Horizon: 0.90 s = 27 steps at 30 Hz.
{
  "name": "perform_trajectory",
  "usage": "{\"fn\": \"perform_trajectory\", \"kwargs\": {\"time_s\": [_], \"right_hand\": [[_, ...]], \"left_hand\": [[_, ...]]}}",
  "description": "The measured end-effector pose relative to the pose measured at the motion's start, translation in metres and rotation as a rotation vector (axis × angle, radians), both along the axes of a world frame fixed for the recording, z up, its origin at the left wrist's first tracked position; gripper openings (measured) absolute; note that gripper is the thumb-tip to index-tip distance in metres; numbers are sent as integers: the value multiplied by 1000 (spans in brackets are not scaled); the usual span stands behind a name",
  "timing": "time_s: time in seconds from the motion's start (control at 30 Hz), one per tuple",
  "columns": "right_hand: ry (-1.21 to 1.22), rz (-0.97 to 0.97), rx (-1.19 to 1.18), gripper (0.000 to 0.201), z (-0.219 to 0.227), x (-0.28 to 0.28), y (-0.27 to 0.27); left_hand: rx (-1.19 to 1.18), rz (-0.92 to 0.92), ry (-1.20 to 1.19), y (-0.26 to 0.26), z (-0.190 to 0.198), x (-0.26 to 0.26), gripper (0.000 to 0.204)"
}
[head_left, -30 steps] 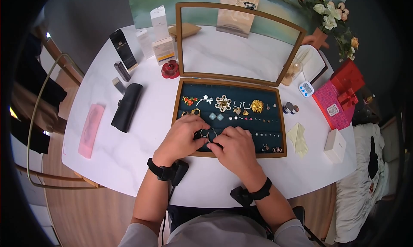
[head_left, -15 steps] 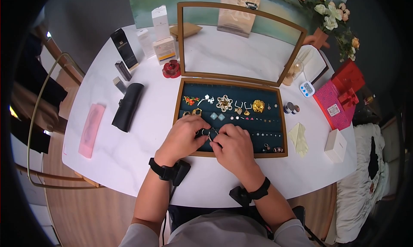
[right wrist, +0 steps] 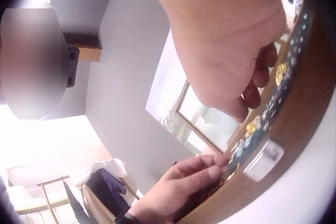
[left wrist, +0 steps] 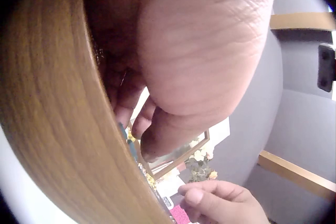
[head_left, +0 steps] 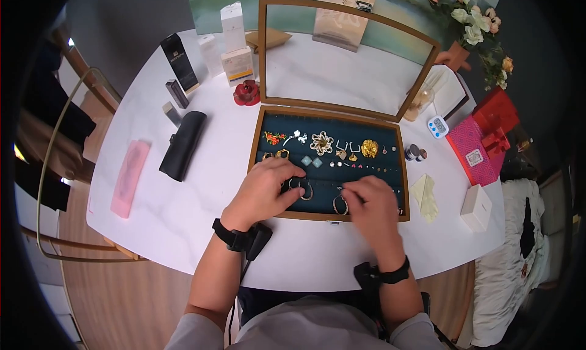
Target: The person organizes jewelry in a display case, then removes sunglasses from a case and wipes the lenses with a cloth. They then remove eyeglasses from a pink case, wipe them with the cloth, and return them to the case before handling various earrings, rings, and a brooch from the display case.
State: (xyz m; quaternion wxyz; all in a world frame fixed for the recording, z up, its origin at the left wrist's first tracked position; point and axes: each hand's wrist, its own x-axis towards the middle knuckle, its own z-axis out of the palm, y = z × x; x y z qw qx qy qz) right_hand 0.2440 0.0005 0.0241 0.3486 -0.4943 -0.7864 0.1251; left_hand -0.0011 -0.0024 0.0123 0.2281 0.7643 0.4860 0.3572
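In the head view, my right hand (head_left: 375, 212) pinches a silver hoop earring (head_left: 340, 205) between thumb and fingertips, over the front part of a teal-lined jewellery case (head_left: 331, 217). My left hand (head_left: 262, 188) lies over the case's front left, thumb and index finger apart beside another hoop earring (head_left: 308, 192); whether they touch it is unclear. Behind the hands, rows of brooches and earrings include a flower brooch (head_left: 321, 144) and a gold flower (head_left: 369, 148). The left wrist view shows the left hand (left wrist: 194, 50) at the wooden edge; its palm hides the fingers' work.
The case's glazed lid (head_left: 263, 57) stands raised behind it. Left are a black case (head_left: 183, 146), a pink pouch (head_left: 130, 179) and several cosmetic boxes. Right are a yellowish cloth (head_left: 424, 197), a white box (head_left: 475, 208), a timer (head_left: 437, 126) and a pink-red gift box (head_left: 473, 155).
My right hand has moved right, away from the left hand, with a hoop earring at its fingertips. The left hand has stayed nearly in place, its thumb and index finger now farther apart.
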Motion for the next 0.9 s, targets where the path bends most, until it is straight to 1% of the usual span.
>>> {"fn": "perform_trajectory", "kwargs": {"time_s": [0.03, 0.1, 0.17, 0.23, 0.3, 0.33, 0.37, 0.47, 0.53, 0.67, 0.73, 0.77, 0.83, 0.9], "right_hand": [[-3, 1, -1, 5, 2, 9, 0], [-41, -131, -108, 5, 6, 23, -4], [-52, -162, -131, 3, 11, 26, -11], [-193, -165, -151, 7, 12, 24, -15], [-223, -154, -192, 10, 9, 19, -16], [-256, -138, -232, 12, 6, 17, -15], [-251, -143, -232, 12, 4, 15, -14], [-264, -103, -254, 14, -2, 10, -9], [-300, -70, -221, 13, -4, 8, -6], [-269, -64, -200, 13, -8, -2, -4], [-190, -71, -190, 14, -7, -9, -5], [-189, -70, -190, 14, -7, -13, -4], [-192, -145, -161, 15, -5, -20, -2], [-157, -168, -190, 16, -3, -25, 1]], "left_hand": [[20, 10, 14, -1, 1, 1, 28], [41, 15, 29, -1, 2, 3, 30], [23, 34, 44, -2, 3, 6, 33], [15, 25, 55, -1, 6, 8, 34], [6, 18, 69, -2, 7, 11, 35], [46, 31, 80, -3, 6, 13, 36], [87, 44, 90, -4, 6, 14, 37], [111, 23, 119, -4, 6, 20, 39], [105, 5, 133, -3, 5, 24, 40], [103, -3, 159, -2, 0, 31, 41], [88, 4, 166, -2, -1, 31, 39], [72, 8, 172, -2, -1, 31, 38], [67, -3, 145, -2, -3, 29, 36], [64, -15, 117, 0, -3, 29, 34]]}}
